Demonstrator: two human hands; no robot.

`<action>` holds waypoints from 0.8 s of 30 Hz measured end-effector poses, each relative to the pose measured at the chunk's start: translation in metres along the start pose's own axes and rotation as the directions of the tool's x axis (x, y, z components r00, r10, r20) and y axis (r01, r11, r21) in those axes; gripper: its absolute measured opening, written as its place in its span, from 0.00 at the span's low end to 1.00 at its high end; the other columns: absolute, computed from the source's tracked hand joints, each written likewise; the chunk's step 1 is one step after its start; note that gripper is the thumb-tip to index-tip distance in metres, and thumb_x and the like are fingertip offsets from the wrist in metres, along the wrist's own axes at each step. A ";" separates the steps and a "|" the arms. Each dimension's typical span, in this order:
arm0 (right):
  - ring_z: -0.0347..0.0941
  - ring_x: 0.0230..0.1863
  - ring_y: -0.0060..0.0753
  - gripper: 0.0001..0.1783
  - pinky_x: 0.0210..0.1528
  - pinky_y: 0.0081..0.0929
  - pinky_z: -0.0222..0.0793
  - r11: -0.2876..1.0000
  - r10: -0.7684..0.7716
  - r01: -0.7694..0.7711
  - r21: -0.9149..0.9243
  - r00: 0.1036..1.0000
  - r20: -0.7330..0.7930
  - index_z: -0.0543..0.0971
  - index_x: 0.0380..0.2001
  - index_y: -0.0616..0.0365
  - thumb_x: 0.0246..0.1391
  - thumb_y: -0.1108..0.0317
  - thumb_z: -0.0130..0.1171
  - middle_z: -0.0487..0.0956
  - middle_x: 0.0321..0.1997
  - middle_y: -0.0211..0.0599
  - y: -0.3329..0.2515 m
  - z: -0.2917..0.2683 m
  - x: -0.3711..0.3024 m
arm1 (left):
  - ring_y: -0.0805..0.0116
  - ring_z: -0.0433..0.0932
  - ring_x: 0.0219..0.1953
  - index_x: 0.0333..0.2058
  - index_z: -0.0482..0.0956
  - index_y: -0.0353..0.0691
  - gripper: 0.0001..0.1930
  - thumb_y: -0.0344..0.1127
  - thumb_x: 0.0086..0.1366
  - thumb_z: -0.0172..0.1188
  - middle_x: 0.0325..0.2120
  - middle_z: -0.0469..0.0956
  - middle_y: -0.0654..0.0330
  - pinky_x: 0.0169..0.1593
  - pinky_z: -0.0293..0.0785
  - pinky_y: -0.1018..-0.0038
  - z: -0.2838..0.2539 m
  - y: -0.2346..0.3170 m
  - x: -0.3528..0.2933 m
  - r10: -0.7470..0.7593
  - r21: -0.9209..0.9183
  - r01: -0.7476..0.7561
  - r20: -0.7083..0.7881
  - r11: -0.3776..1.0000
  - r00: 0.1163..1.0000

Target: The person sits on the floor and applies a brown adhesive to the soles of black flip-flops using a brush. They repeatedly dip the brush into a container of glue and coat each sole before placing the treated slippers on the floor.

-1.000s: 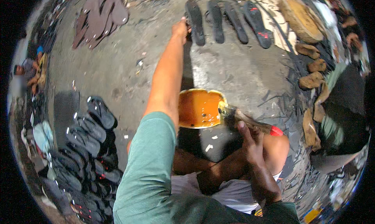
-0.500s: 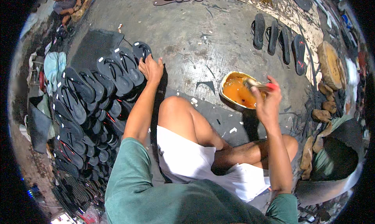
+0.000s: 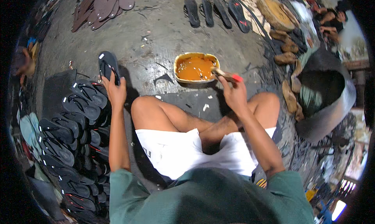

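1. The left hand (image 3: 114, 92) is partly closed on the near end of a dark flip-flop (image 3: 107, 62), thumb along its right side and fingers by the strap.
2. That flip-flop points away from the person, just beyond the left hand's fingertips for most of its length (whether it touches the floor (image 3: 156, 40) I cannot tell).
3. The right hand (image 3: 235, 95) is curled round a brush (image 3: 225, 74) with a red handle end; its working end reaches the right rim of a tray (image 3: 195, 82) of orange liquid (image 3: 195, 66).
4. The tray sits on the floor beyond the crossed legs, to the right of the held flip-flop and well apart from it.
5. Strapped black flip-flops (image 3: 80, 107) stand in packed rows near the left forearm.
6. Farther off lie brown soles (image 3: 108, 7) and four dark sandals (image 3: 191, 12).
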State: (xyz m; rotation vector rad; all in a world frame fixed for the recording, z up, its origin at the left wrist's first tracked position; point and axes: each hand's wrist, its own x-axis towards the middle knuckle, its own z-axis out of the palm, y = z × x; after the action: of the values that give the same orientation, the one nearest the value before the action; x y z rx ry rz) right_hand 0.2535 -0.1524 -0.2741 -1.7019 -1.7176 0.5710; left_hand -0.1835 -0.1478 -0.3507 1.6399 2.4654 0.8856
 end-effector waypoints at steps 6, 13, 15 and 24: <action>0.78 0.40 0.60 0.12 0.42 0.48 0.73 0.995 -0.085 0.085 -0.044 0.996 -0.007 0.82 0.40 0.58 0.60 0.61 0.62 0.81 0.40 0.52 0.009 -0.001 -0.013 | 0.31 0.44 0.72 0.64 0.67 0.36 0.30 0.37 0.64 0.59 0.70 0.52 0.34 0.73 0.41 0.48 -0.115 0.072 -0.140 0.168 -0.101 -0.144 0.302 0.984 0.938; 0.77 0.42 0.65 0.25 0.43 0.54 0.71 0.990 -0.090 0.104 -0.097 0.986 0.143 0.80 0.36 0.69 0.64 0.53 0.53 0.79 0.39 0.65 0.011 0.002 0.007 | 0.37 0.53 0.71 0.63 0.70 0.37 0.29 0.48 0.69 0.59 0.67 0.62 0.40 0.71 0.50 0.54 -0.098 0.064 -0.152 0.079 -0.166 -0.025 0.325 0.986 0.943; 0.77 0.43 0.60 0.24 0.44 0.51 0.72 0.997 -0.035 0.024 0.069 0.986 0.164 0.81 0.40 0.68 0.64 0.53 0.53 0.80 0.41 0.60 0.008 -0.007 0.002 | 0.41 0.55 0.71 0.64 0.69 0.37 0.27 0.47 0.72 0.54 0.66 0.63 0.40 0.72 0.50 0.58 -0.095 0.061 -0.155 0.034 -0.305 0.074 0.336 0.949 0.941; 0.78 0.41 0.22 0.24 0.45 0.24 0.73 0.326 0.024 -0.248 0.912 0.967 0.255 0.80 0.50 0.66 0.61 0.55 0.63 0.83 0.45 0.37 -0.103 -0.088 -0.002 | 0.63 0.77 0.57 0.61 0.69 0.30 0.26 0.47 0.78 0.41 0.56 0.76 0.51 0.57 0.76 0.69 -0.108 0.149 -0.167 0.108 -0.819 0.514 0.504 -0.254 0.857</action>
State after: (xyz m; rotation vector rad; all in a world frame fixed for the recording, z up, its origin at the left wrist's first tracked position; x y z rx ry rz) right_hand 0.2424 -0.1730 -0.1411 -0.8821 -0.9017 1.5194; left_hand -0.0239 -0.2974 -0.2326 0.4650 0.7472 1.5297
